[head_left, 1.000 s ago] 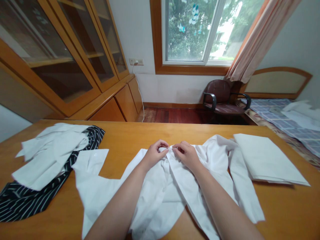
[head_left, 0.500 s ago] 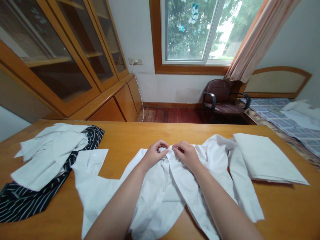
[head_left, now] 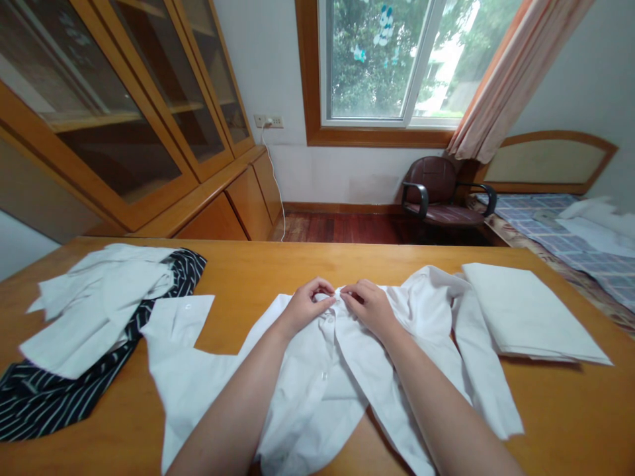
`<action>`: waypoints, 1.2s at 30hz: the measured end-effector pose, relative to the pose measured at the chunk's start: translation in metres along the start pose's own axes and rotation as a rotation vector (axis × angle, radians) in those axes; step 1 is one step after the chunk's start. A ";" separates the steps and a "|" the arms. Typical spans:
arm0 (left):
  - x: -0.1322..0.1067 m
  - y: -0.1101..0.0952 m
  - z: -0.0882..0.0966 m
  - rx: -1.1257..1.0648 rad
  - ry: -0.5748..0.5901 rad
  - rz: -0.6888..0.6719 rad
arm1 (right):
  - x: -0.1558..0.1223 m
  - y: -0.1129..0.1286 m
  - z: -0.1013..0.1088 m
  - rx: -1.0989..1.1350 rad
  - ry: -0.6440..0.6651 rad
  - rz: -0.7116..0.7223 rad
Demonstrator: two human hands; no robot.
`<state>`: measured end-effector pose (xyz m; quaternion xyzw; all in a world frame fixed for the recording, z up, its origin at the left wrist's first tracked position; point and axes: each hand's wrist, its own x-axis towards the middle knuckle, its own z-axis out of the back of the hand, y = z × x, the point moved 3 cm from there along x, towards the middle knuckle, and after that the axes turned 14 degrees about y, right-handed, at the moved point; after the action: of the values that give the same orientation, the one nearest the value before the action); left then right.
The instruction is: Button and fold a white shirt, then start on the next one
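A white button-up shirt [head_left: 307,396] lies front side up on the wooden table, its sleeves spread to both sides. At its collar end, my left hand [head_left: 310,305] pinches the edge of the front by the neck. Close beside it, my right hand [head_left: 368,305] grips the other front edge, thumb and fingers together. The two fingertips nearly meet at the neckline, and what lies right between them is too small to make out. Below the hands the two fronts part, with small buttons visible along the left one.
To the left, crumpled white garments [head_left: 109,284] lie on a black-and-white striped cloth [head_left: 64,403]. A folded white cloth [head_left: 530,314] rests at the right, next to the shirt's sleeve. Beyond the table [head_left: 258,261] stand a maroon armchair [head_left: 431,182], a bed and a glass-doored cabinet [head_left: 198,112].
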<state>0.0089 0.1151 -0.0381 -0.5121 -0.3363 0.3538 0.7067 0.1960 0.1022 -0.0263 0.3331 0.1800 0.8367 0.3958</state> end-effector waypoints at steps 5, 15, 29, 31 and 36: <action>0.000 -0.002 0.000 0.041 0.011 0.018 | 0.000 -0.001 -0.001 -0.031 0.013 0.014; 0.002 0.001 0.001 -0.002 -0.092 0.029 | -0.002 0.003 0.003 -0.019 -0.052 -0.088; 0.001 0.002 0.003 0.044 -0.120 -0.008 | 0.000 0.010 -0.006 -0.150 0.053 0.023; 0.001 0.002 0.003 0.042 -0.114 -0.018 | 0.000 0.009 -0.006 -0.150 0.049 0.014; 0.000 0.003 0.003 0.045 -0.121 -0.014 | 0.000 0.007 -0.008 -0.166 0.036 -0.009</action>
<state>0.0059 0.1176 -0.0405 -0.4717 -0.3738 0.3866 0.6988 0.1864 0.0971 -0.0283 0.2832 0.1188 0.8527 0.4226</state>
